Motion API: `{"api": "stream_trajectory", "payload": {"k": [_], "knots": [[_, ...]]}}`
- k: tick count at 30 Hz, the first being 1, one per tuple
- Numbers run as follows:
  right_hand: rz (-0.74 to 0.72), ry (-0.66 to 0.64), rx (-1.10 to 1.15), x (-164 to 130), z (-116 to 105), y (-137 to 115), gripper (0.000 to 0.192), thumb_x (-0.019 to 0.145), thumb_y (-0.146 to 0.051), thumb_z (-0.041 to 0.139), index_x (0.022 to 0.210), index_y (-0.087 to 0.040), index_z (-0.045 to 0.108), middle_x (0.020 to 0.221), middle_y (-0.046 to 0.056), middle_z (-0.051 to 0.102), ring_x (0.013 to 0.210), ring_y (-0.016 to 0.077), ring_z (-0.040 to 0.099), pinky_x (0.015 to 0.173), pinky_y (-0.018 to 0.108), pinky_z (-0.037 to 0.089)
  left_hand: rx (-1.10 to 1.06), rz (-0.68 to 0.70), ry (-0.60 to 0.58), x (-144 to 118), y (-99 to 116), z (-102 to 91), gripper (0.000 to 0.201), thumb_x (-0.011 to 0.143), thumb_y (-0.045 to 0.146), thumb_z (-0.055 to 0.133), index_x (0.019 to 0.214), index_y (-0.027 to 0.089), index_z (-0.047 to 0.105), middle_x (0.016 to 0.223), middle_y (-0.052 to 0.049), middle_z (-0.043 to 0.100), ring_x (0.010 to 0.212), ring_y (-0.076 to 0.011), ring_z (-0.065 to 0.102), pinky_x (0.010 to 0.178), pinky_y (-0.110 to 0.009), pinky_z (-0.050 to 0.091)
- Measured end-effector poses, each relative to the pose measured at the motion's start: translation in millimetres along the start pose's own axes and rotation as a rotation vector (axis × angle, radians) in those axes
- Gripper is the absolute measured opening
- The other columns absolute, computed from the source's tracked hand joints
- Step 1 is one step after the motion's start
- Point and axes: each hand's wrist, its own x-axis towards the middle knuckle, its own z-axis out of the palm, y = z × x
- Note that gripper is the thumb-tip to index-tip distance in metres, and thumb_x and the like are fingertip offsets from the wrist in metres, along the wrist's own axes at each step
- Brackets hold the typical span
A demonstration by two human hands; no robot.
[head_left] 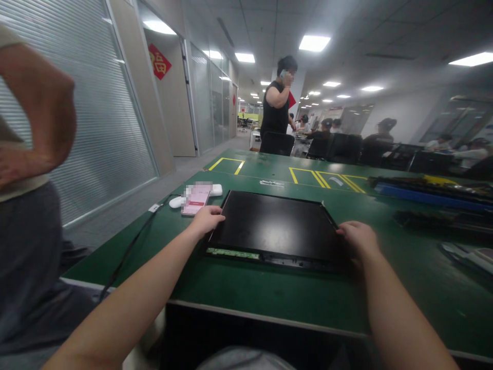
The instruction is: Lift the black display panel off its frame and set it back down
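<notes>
A black LCD display panel [277,222] lies face up on the green table before me. Along its near edge a green circuit board strip [233,253] is exposed. My left hand [208,220] is closed at the panel's left edge, fingertips pinched against the rim. On the opposite side, my right hand [360,237] pinches the thin black frame edge [329,216] at the panel's right side. Its lower fingers are partly hidden and blurred.
Left of the panel, a phone [197,200] lies by white rounded objects [176,202]. A black cable [131,246] crosses the left edge of the green table [269,288]. Stacked dark strips and a blue piece [431,198] lie right. One person stands close left; another [276,105] stands beyond.
</notes>
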Motion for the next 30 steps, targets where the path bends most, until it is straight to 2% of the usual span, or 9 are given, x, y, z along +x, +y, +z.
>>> {"api": "stream_trajectory", "payload": {"k": [7,13,18,23,30], "knots": [[-0.001,-0.006,0.085,10.6,5.1,10.7,0.025,0.067,-0.037,0.061,0.081,-0.019,0.072,0.083,0.009,0.077,0.063,0.0206,0.065,0.053,0.030,0.045,0.179,0.019,-0.002,-1.2,3.2,-1.4,0.005,0.058,0.020,0.067,0.062,0.018,0.069,0.077,-0.003,0.071,0.083,-0.0248,0.067,0.079,-0.033,0.049],[0.022,-0.001,0.127,3.0,3.0,3.5,0.021,0.067,-0.033,0.062,0.079,-0.019,0.072,0.082,0.009,0.077,0.061,0.0186,0.063,0.054,0.029,0.046,0.226,0.013,-0.010,-0.5,1.0,-0.9,0.002,0.061,0.018,0.065,0.060,0.019,0.067,0.086,-0.004,0.072,0.091,-0.0265,0.068,0.083,-0.034,0.051],[0.041,-0.012,0.151,-0.5,3.1,0.7,0.020,0.067,-0.031,0.061,0.079,-0.019,0.071,0.082,0.009,0.077,0.059,0.0172,0.061,0.052,0.028,0.046,0.341,0.076,-0.050,4.1,-3.7,-2.5,0.005,0.064,0.018,0.065,0.064,0.019,0.070,0.092,-0.005,0.072,0.098,-0.0273,0.067,0.089,-0.035,0.050],[0.025,-0.011,0.124,0.3,2.9,2.1,0.020,0.067,-0.032,0.061,0.080,-0.019,0.072,0.083,0.009,0.077,0.060,0.0177,0.061,0.054,0.029,0.046,0.470,0.106,-0.058,7.4,-8.6,-3.9,0.008,0.067,0.019,0.065,0.068,0.018,0.073,0.096,-0.006,0.072,0.101,-0.0286,0.067,0.091,-0.036,0.051],[0.010,-0.010,0.067,10.4,4.4,10.7,0.023,0.066,-0.034,0.061,0.081,-0.020,0.071,0.084,0.009,0.077,0.062,0.0199,0.064,0.053,0.030,0.046,0.584,0.140,-0.050,10.1,-12.4,-5.0,0.017,0.071,0.023,0.065,0.082,0.018,0.078,0.117,-0.010,0.071,0.115,-0.0311,0.064,0.100,-0.037,0.049]]}}
